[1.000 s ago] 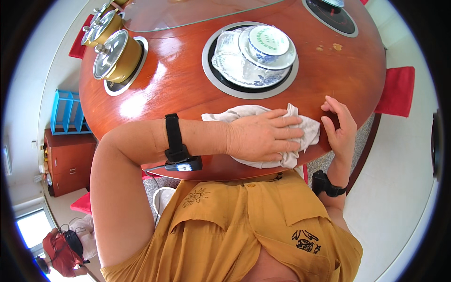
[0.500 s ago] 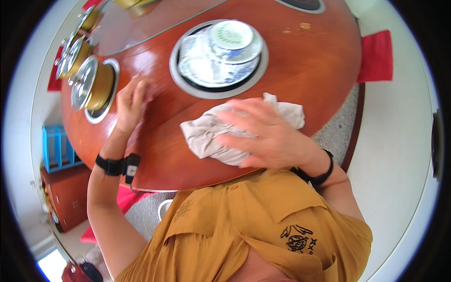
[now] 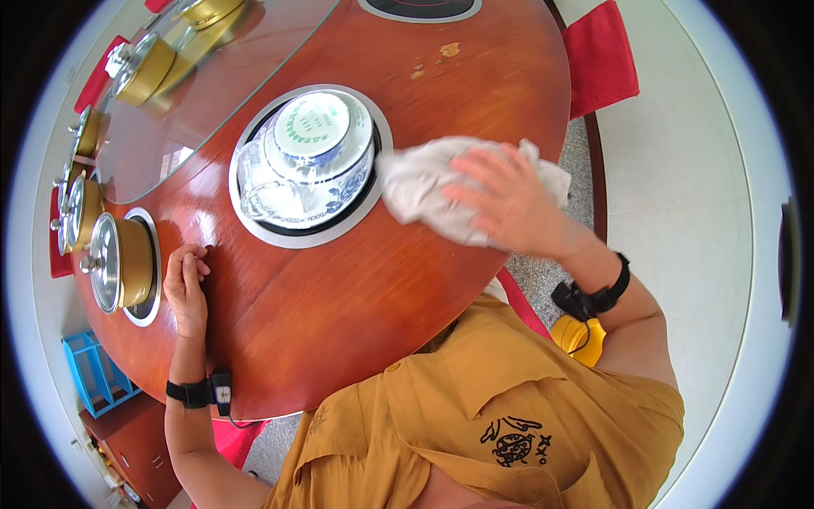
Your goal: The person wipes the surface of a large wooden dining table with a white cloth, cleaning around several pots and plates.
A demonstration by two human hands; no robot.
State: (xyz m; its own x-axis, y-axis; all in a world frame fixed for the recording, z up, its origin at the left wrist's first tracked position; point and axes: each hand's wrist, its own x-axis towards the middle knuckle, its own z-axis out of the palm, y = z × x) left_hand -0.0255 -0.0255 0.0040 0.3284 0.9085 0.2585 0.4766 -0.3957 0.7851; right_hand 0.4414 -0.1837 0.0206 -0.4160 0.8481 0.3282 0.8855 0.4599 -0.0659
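Note:
My right hand [image 3: 504, 199] presses down on a crumpled off-white cloth [image 3: 415, 182], fingers spread over it, near the right edge of the round reddish-brown wooden table [image 3: 331, 318]. Loosely curled, my left hand [image 3: 186, 288] rests on the tabletop at the left with nothing visible in it. Between the two hands, a bowl [image 3: 314, 127] is upside down on top of blue-and-white dishes [image 3: 339, 191]. Clear wrapping covers part of the stack. These dishes sit on a round black plate with a silver rim [image 3: 297, 240], set into the table.
Gold pots with glass lids [image 3: 127, 263] line the left side. A glass turntable [image 3: 229, 102] covers the table's middle. Crumbs or worn spots [image 3: 449, 50] mark the far right wood. A red chair [image 3: 602, 64] stands beyond; a yellow object [image 3: 581, 339] lies below the right edge.
My right hand has slid the cloth rightward and away from my body. My left hand now rests lower at the left. The view has turned, so the dishes appear farther left.

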